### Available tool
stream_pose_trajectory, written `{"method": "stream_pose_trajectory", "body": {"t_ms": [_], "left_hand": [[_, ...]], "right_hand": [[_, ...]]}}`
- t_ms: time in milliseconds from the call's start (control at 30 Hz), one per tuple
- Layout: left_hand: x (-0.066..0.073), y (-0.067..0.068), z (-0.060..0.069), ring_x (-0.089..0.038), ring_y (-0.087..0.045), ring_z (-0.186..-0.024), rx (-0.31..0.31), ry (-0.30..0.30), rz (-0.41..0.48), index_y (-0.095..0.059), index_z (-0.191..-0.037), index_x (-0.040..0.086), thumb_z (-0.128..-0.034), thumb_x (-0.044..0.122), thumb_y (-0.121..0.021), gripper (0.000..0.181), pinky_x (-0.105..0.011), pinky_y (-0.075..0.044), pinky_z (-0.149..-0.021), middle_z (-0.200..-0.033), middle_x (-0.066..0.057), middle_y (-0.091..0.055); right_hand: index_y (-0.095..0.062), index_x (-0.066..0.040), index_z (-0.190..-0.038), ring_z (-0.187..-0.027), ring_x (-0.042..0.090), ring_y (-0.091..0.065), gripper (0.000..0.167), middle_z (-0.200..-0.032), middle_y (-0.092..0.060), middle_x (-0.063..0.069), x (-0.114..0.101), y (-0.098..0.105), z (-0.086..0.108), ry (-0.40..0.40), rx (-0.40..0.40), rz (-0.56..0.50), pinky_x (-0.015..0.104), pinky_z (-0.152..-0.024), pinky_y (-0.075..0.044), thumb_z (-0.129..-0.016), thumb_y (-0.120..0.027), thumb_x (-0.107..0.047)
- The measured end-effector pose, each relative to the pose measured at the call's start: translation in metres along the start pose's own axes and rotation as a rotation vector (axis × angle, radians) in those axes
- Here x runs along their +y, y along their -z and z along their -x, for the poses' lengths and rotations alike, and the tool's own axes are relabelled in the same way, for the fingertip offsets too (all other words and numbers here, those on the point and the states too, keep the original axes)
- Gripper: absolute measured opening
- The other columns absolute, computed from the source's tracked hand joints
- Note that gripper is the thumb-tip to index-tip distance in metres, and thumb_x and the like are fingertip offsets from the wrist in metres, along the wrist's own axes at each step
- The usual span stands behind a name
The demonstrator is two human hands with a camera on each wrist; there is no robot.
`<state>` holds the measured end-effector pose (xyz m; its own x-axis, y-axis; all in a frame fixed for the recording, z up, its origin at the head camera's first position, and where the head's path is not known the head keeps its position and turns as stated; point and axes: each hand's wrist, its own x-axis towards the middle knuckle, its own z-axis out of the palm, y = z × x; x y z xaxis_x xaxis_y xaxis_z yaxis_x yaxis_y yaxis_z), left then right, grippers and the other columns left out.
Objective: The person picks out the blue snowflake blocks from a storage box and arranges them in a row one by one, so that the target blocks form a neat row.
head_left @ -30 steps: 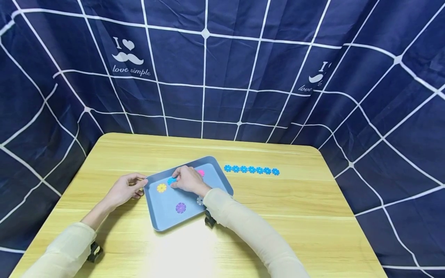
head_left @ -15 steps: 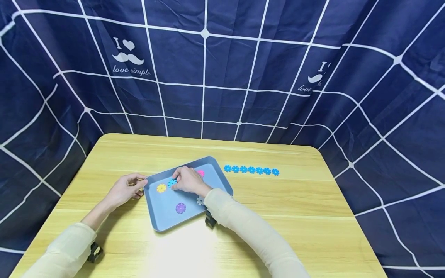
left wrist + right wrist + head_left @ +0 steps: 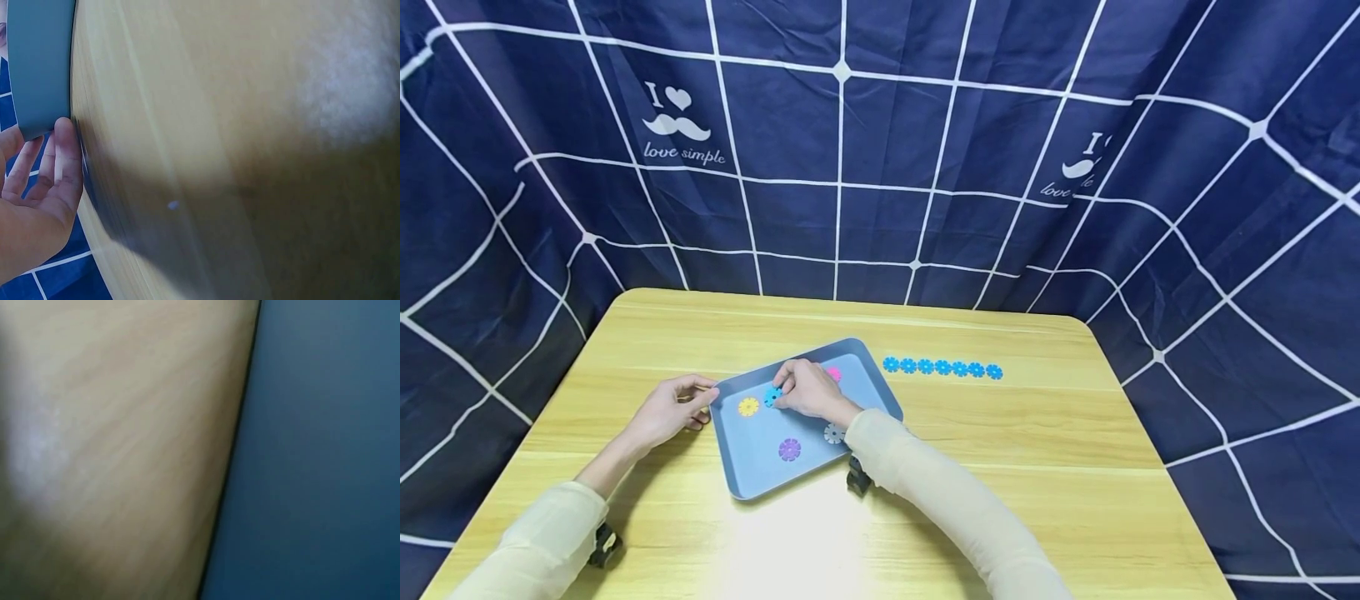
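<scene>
In the head view my right hand (image 3: 811, 390) reaches into the grey-blue tray (image 3: 752, 482), pinching a blue snowflake disc (image 3: 772, 397) between thumb and fingers. Beside that disc lies a yellow snowflake disc (image 3: 748, 407). A purple one (image 3: 789, 449) and a grey one (image 3: 833, 433) lie nearer the front, while a pink one (image 3: 835, 375) is partly hidden behind the right hand. My left hand (image 3: 672, 408) holds the tray's left corner. The left wrist view shows its fingers (image 3: 67, 147) against the tray wall (image 3: 42, 69). No hand shows in the right wrist view, only tray wall and table.
Right of the tray, several blue snowflake discs (image 3: 943, 367) form a row on the wooden table (image 3: 1037, 467). A dark blue curtain (image 3: 790, 125) with white lines hangs behind and at both sides. Black wrist cameras (image 3: 604, 546) sit below the sleeves.
The pinched blue disc has shifted slightly right and turned so more of its face shows. My right hand has moved slightly right with it. The left hand stays on the tray corner.
</scene>
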<state>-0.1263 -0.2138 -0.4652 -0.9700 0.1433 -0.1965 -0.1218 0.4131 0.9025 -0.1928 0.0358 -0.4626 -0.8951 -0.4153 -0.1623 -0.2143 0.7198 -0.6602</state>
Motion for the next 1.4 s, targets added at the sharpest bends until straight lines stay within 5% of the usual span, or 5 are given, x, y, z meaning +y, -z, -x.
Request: {"method": "stream_pose_trajectory", "body": {"t_ms": [400,733,967,1400], "left_hand": [[-0.001,-0.001,0.000,-0.013,-0.069,-0.075,0.000,-0.009,0.006,-0.060,-0.132,-0.012,-0.1088,0.019,-0.060,0.039,-0.027,-0.064,-0.069,-0.096,-0.012,-0.073],[-0.002,-0.002,-0.001,-0.013,-0.069,-0.075,0.007,-0.015,-0.008,-0.061,-0.131,-0.012,-0.1088,0.020,-0.060,0.039,-0.027,-0.064,-0.068,-0.095,-0.012,-0.073],[-0.004,-0.003,-0.001,-0.013,-0.069,-0.075,0.012,-0.017,-0.013,-0.062,-0.131,-0.011,-0.1088,0.021,-0.060,0.039,-0.027,-0.064,-0.068,-0.096,-0.012,-0.073],[-0.007,-0.003,-0.002,-0.013,-0.069,-0.075,0.015,-0.021,0.001,-0.061,-0.132,-0.011,-0.1088,0.021,-0.060,0.040,-0.027,-0.064,-0.068,-0.098,-0.014,-0.073]], "right_hand": [[-0.078,-0.012,-0.104,-0.062,0.007,-0.060,0.013,-0.080,-0.068,-0.004,0.003,0.009,0.008,0.004,0.003,-0.120,0.019,-0.057,-0.054,-0.092,-0.082,-0.013],[-0.076,-0.007,-0.107,-0.067,0.032,-0.071,0.014,-0.087,-0.070,0.003,0.011,0.023,0.026,0.051,0.010,-0.209,0.025,-0.053,-0.056,-0.094,-0.079,-0.011],[-0.076,-0.010,-0.107,-0.074,0.010,-0.060,0.013,-0.095,-0.073,0.004,0.017,0.037,0.037,0.075,0.026,-0.195,0.021,-0.063,-0.051,-0.094,-0.080,-0.013],[-0.077,-0.009,-0.105,-0.070,0.009,-0.060,0.012,-0.095,-0.073,0.007,0.039,0.058,0.060,0.133,0.058,-0.218,0.022,-0.063,-0.053,-0.094,-0.079,-0.012]]}}
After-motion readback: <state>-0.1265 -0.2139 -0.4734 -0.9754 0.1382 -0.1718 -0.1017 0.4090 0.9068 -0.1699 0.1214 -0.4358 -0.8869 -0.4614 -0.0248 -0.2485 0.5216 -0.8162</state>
